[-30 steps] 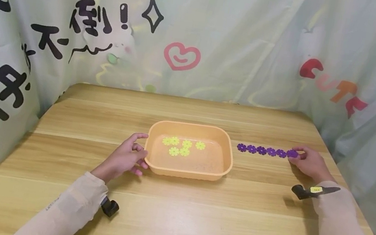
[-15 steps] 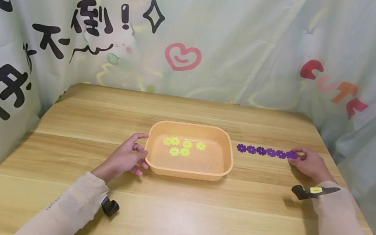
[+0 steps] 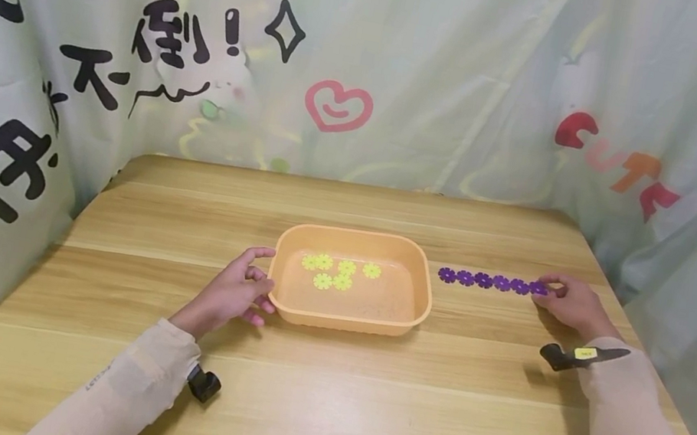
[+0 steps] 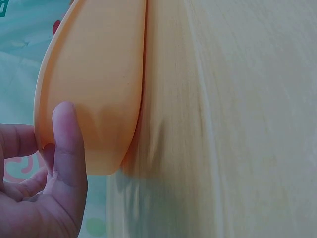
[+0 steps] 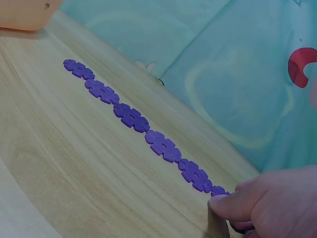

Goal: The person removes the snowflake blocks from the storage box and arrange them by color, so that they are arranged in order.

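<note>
A row of purple flower-shaped interlocking discs (image 3: 483, 280) stretches right of an orange tray (image 3: 344, 322), joined edge to edge. My right hand (image 3: 574, 304) pinches the last disc at its right end. In the right wrist view, the thumb (image 5: 235, 204) partly covers that last disc. Whether the whole chain touches the tabletop is hard to tell. My left hand (image 3: 236, 287) holds the tray's left end, with fingers and thumb about its rim; in the left wrist view the thumb (image 4: 69, 148) stands against the wall. Several yellow flower-shaped discs (image 3: 323, 281) lie inside the tray.
The wooden table (image 3: 356, 413) runs back to a printed curtain (image 3: 431, 69), which also closes off both sides. A black wrist camera (image 3: 203, 383) is strapped by the left cuff, another camera (image 3: 565, 355) by the right one.
My right hand has brought the purple chain slightly down and a touch left, toward the tabletop. The left hand and the tray have stayed in place.
</note>
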Motion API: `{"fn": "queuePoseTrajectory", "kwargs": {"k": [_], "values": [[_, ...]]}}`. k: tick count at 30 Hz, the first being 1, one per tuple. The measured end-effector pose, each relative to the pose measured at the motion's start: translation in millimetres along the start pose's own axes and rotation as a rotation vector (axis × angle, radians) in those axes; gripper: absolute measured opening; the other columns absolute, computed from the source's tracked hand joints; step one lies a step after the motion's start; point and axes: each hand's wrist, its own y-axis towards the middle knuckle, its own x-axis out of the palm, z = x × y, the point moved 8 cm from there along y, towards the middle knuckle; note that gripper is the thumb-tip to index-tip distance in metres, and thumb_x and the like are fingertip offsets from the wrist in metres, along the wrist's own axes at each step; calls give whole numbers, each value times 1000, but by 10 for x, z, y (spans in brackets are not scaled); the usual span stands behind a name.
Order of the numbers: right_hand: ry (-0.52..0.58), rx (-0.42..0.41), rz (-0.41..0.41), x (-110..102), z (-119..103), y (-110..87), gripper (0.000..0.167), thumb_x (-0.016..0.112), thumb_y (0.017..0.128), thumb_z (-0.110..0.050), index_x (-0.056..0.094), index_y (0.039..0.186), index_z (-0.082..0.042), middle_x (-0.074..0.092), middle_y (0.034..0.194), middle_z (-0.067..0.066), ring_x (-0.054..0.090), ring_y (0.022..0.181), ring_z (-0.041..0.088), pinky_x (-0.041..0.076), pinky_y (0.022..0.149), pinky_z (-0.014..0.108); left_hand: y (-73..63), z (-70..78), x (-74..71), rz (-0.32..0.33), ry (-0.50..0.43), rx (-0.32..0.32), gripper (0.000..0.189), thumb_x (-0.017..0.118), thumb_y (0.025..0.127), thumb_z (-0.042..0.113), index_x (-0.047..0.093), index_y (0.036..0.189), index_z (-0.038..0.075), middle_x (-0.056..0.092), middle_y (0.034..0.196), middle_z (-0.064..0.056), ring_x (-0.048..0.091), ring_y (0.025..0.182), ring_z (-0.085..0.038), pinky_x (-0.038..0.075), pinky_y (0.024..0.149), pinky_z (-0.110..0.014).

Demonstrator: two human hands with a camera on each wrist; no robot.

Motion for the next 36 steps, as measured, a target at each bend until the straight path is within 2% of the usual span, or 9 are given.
{"fn": "queuePoseTrajectory", "kwargs": {"k": [6, 10, 13, 17, 24, 31, 36], "values": [[17, -3, -16, 12, -44, 3, 52, 64, 93, -29, 50, 128, 7, 60, 104, 30, 58, 92, 39, 47, 72, 38, -6, 1, -2, -5, 4, 6, 57, 49, 99, 1, 28, 149, 17, 43, 107, -17, 63, 76, -26, 59, 57, -37], [38, -6, -24, 17, -165, 17, 53, 63, 94, -28, 48, 131, 7, 60, 103, 28, 60, 85, 33, 48, 67, 34, -11, 6, 1, -8, 5, 8, 57, 49, 99, 1, 28, 149, 16, 42, 107, -17, 63, 76, -26, 59, 57, -36], [48, -49, -8, 13, -332, 37, 50, 64, 94, -24, 49, 130, 6, 62, 97, 22, 61, 78, 26, 48, 61, 30, -12, 9, 1, -9, 6, 8, 57, 50, 99, 2, 28, 149, 16, 42, 107, -16, 63, 76, -26, 59, 57, -36], [70, -148, 0, 31, -592, 66, 45, 66, 92, -16, 52, 128, 7, 63, 91, 16, 59, 76, 21, 48, 56, 25, -11, 8, 3, -7, 5, 8, 57, 50, 99, 1, 28, 149, 16, 42, 106, -16, 62, 76, -26, 59, 57, -36], [100, -237, -51, 120, -1006, 134, 41, 67, 90, -9, 54, 127, 5, 60, 88, 12, 58, 79, 24, 51, 56, 27, -4, -6, 11, -7, 3, 13, 56, 50, 99, 2, 28, 148, 17, 42, 106, -16, 62, 77, -27, 59, 58, -37], [107, -319, -78, 213, -1467, 171, 38, 68, 90, -8, 56, 125, 3, 59, 88, 10, 60, 82, 26, 52, 65, 32, 3, -14, 6, 0, 3, 18, 56, 50, 98, 2, 29, 147, 18, 43, 106, -17, 62, 77, -27, 59, 59, -38], [144, -389, -118, 318, -1781, 201, 36, 65, 91, -6, 56, 125, 2, 58, 90, 12, 61, 74, 27, 51, 57, 30, 8, -19, 5, 8, 2, 13, 56, 50, 98, 2, 30, 147, 20, 44, 107, -17, 63, 76, -27, 59, 59, -39]]}}
